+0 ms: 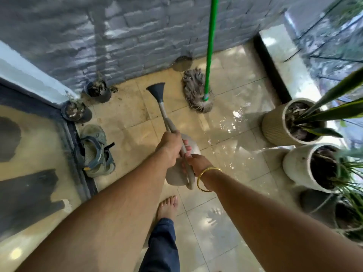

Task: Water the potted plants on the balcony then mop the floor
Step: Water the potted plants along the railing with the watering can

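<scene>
Standing barefoot on the wet beige tiled floor, the person holds a grey plastic watering can with both hands in front of the body. The right hand, with a thin gold bangle at the wrist, is closed around the curved handle to carry the weight. The left hand is wrapped around the base of the long spout, probably to steer it. The dark funnel-shaped rose at the end of the spout points toward two small black pots against the wall, so I judge that these are the next to be watered.

On the right side stand a ribbed beige round planter with long stiff leaves and a white round planter; the floor beside them shines with water. On the left, a pair of grey-blue sandals lies by the door threshold, probably left there to stay out of the puddles.

Further away, a string mop with a green handle leans on the grey brick wall, its head resting on the tiles. It is untouched, so the mopping is not yet begun.
</scene>
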`<state>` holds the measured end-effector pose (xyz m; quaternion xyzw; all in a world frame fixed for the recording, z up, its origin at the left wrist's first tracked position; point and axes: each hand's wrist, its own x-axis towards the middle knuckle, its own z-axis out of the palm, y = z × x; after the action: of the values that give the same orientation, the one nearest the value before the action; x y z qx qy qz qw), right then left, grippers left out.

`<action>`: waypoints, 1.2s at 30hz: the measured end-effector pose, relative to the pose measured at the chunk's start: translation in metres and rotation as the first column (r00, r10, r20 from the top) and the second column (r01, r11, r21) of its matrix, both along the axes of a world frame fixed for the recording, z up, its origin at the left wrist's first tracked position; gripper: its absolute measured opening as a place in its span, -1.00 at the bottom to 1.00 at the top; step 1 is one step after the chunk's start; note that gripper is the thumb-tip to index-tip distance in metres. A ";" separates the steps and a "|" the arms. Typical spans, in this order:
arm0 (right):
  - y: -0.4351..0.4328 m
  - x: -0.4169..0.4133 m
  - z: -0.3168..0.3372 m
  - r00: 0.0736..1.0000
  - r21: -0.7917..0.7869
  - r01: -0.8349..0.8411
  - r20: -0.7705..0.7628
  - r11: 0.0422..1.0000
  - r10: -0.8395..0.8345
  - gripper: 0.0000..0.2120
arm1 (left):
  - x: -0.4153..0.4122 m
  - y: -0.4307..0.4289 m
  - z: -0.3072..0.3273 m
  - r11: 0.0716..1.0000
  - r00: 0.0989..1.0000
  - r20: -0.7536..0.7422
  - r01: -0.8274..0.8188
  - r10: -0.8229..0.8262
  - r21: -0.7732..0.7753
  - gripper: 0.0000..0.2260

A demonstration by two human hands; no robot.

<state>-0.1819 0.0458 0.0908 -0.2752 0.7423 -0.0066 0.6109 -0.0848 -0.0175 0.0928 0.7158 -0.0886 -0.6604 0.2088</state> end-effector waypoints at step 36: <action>0.518 -0.483 0.559 0.549 -0.741 0.518 -0.095 0.427 -0.831 -0.43 | -0.565 0.450 0.569 0.335 0.450 0.019 0.691 -0.893 -0.640 -0.62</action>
<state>-0.6649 0.5636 0.6499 -0.1236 0.8562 -0.4463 0.2291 -0.6499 0.4320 0.6614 0.3535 -0.5845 -0.7274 0.0656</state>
